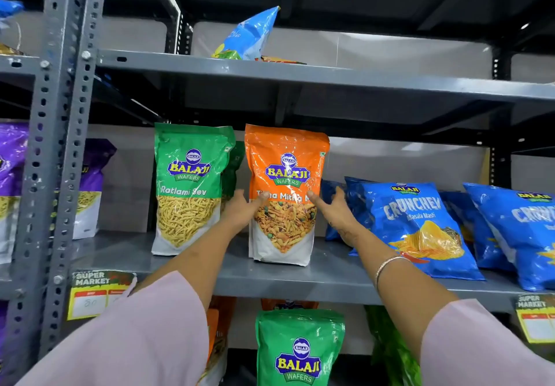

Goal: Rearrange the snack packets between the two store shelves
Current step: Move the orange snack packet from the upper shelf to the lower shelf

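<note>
An orange Balaji snack packet (285,169) stands upright on the middle grey shelf (336,274). My left hand (240,208) grips its left edge and my right hand (333,208) its right edge, thumbs across the front. A green Ratlami Sev packet (189,187) stands just left of it, with another green packet partly hidden behind. Blue Crunchex chip bags (420,226) lean to the right. On the shelf below stands a green Balaji packet (300,349), with orange packets (219,325) behind and to its left.
Purple packets (90,181) sit at the far left behind the perforated grey upright (57,145). A light blue bag (252,37) stands on the upper shelf. Yellow price tags (96,295) hang on the shelf's front edge. Green bags (390,349) lie at the lower right.
</note>
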